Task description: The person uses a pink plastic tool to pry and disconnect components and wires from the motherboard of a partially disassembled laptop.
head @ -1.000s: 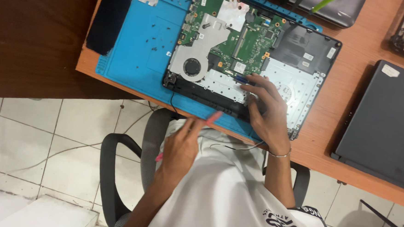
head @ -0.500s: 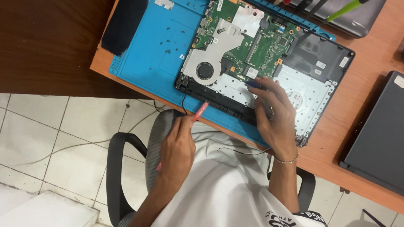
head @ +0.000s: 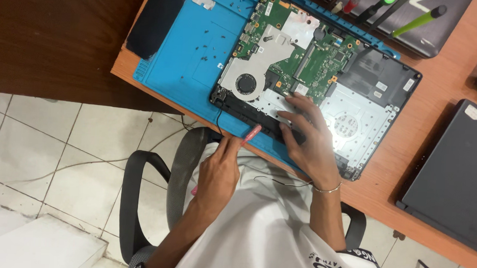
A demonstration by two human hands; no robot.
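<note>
An opened laptop [head: 372, 81] lies on a blue work mat [head: 199, 50], its green circuit board [head: 303, 45] and round fan [head: 246, 84] bare. My right hand [head: 309, 137] rests flat on the laptop's near edge, fingers spread over the black strip and the silver panel. My left hand [head: 217, 173] is closed round a thin pink tool [head: 251, 134], whose tip touches the laptop's near edge beside my right fingers.
Several small screws [head: 204, 53] lie loose on the mat. A black slab [head: 155, 18] sits at the mat's left end. A closed dark laptop [head: 454, 178] lies on the right. Screwdrivers [head: 413, 21] rest at the far edge. A black chair arm [head: 137, 199] is below.
The view has shifted so the laptop sits further right and higher. My left hand has brought the pink tool up to the laptop's near edge. My right hand stays on the laptop.
</note>
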